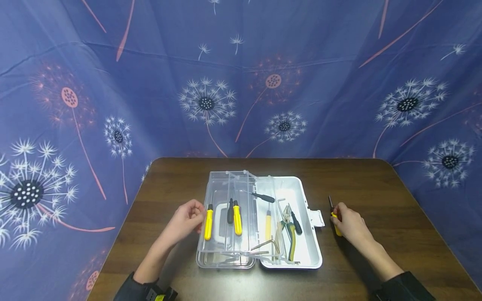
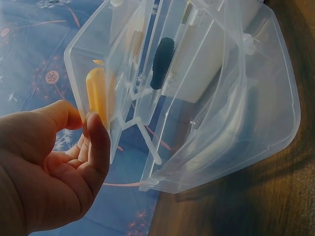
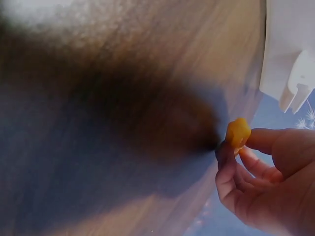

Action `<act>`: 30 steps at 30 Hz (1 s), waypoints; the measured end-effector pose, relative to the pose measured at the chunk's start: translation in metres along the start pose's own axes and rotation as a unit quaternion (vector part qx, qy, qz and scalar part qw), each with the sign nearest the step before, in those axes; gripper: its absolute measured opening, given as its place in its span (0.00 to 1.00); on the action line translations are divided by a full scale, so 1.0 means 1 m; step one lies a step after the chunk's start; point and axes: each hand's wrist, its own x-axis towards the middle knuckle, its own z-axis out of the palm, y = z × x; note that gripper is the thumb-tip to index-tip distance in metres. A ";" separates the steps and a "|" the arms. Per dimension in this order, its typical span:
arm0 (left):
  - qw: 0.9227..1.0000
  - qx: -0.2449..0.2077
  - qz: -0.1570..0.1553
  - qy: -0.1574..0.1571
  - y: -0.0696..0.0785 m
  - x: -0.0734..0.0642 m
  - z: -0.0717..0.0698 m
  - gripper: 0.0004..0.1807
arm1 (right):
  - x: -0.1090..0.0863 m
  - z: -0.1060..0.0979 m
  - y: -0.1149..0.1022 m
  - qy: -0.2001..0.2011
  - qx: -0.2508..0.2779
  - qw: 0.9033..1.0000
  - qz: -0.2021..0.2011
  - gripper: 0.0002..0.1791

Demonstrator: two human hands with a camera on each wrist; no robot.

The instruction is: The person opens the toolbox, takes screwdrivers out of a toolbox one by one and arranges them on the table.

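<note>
Dandelion cloth (image 1: 331,104) hangs behind; brown table (image 1: 169,184) bears toolbox (image 1: 310,251).

The left forearm (image 1: 155,256) and right forearm (image 1: 381,258) slant forward and inward from dark sleeves (image 1: 407,287), bare at the wrist. The left hand (image 1: 186,219) brings thumb and finger together in a pinch — the remaining fingers bent toward the palm. Well apart from it, the right hand (image 1: 352,225) pinches too, its back turned upward.
</note>
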 end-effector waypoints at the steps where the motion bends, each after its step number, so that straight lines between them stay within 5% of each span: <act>1: 1.000 -0.001 0.001 0.000 0.000 0.000 0.000 0.06 | 0.000 0.000 0.001 0.001 -0.003 1.000 0.002 0.12; 19: 1.000 -0.001 0.000 0.006 0.000 0.001 0.001 0.06 | -0.005 -0.009 0.007 0.002 -0.008 0.999 0.037 0.14; 25: 1.000 -0.001 -0.010 0.005 0.001 0.001 0.001 0.07 | -0.007 -0.012 -0.014 0.086 0.019 0.993 -0.084 0.05; 30: 1.000 0.003 -0.011 0.005 0.000 0.001 0.002 0.07 | -0.006 -0.007 -0.030 0.072 0.043 0.982 -0.171 0.06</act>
